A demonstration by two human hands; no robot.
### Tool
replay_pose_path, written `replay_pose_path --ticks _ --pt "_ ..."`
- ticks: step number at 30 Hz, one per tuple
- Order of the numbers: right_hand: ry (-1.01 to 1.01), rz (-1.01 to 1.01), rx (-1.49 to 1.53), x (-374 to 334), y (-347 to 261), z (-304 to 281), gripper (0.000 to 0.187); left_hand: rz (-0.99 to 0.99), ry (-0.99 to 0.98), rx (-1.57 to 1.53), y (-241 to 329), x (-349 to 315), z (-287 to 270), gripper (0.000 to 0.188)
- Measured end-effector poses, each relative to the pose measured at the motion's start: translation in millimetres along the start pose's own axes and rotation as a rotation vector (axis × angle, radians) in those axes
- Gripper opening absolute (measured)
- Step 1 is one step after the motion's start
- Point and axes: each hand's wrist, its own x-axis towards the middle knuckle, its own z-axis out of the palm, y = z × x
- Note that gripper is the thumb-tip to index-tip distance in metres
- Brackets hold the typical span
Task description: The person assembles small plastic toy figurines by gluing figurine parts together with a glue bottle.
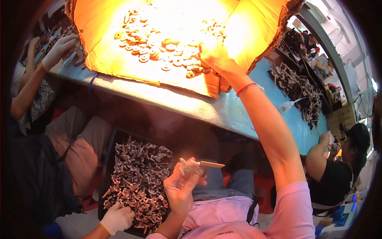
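My left hand [179, 191] is closed, in front of my lap, around a small pale, knobbly figure-like piece [190, 168]. A flat tan strip [212, 163] sticks out from it to the right; I cannot tell whether the two are joined. My right hand [215, 53] reaches into a brightly lit cardboard box [167, 79] on the bench, at the right edge of a pile of small round discs with centre holes [171, 53]. Glare washes out its fingers, so what they touch or hold is hidden.
Left of my lap is a dark tray [104, 175] heaped with small figure-like parts [139, 179]; a co-worker's gloved hand [117, 218] reaches in. Another gloved hand [59, 49] is at upper left. On the blue bench [274, 115] are a white bottle [286, 106] and piled brown parts [298, 89]. Someone [338, 167] works at right.
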Motion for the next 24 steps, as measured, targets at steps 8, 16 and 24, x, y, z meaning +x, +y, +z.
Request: replay_pose_path --ticks 8,16,24 --pt "0.290 -0.342 0.342 -72 -19 -67 0.009 0.046 0.012 0.066 -8 -2 11 0.031" --pt "-0.193 0.251 1.243 -241 22 -135 0.018 -0.066 -0.101 0.200 -27 1 45 0.028" --pt "-0.248 0.582 1.640 -300 49 -155 0.019 0.448 -0.179 0.770 -80 -4 84 0.032"
